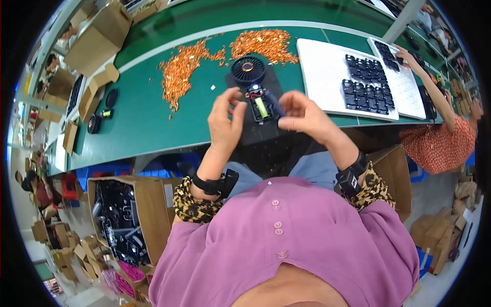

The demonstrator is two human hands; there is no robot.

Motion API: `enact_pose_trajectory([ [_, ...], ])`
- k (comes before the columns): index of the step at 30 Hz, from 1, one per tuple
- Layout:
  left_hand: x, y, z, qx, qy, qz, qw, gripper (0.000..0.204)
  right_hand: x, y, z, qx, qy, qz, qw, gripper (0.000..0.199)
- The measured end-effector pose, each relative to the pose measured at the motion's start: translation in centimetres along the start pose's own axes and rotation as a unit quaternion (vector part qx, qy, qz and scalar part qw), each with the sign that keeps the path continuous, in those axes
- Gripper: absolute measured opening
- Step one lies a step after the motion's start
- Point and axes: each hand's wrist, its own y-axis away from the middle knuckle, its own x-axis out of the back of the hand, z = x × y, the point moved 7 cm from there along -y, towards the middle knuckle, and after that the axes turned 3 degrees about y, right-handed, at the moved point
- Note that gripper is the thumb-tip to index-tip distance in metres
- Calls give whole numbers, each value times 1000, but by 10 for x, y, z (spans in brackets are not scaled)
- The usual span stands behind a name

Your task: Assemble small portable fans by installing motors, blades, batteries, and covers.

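Note:
A small black handheld fan lies on a dark mat, its round slatted head pointing away from me. Its handle is opened up, showing a light green battery and red wires near the neck. My right hand pinches a long dark handle cover between thumb and fingers, tilted along the handle's right side. Whether the cover touches the handle is unclear. My left hand hovers just left of the handle, fingers curved and apart, with nothing visible in them.
Heaps of small copper-coloured parts lie behind on the green table. White foam boards with black plastic parts stand to the right, near a co-worker's arm. Another fan assembly lies left. Below is a carton of black parts.

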Motion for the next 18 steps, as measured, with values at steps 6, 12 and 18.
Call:
enact_pose_trajectory([
  [6,35,36,-62,111,-42,27,993,28,-11,-28,-17,79,463,146,871,54],
  [12,37,46,-77,158,16,69,985,22,-33,-43,-20,62,520,134,841,53],
  [18,38,42,-69,136,4,81,987,19,-40,-45,-20,83,561,137,812,51],
])
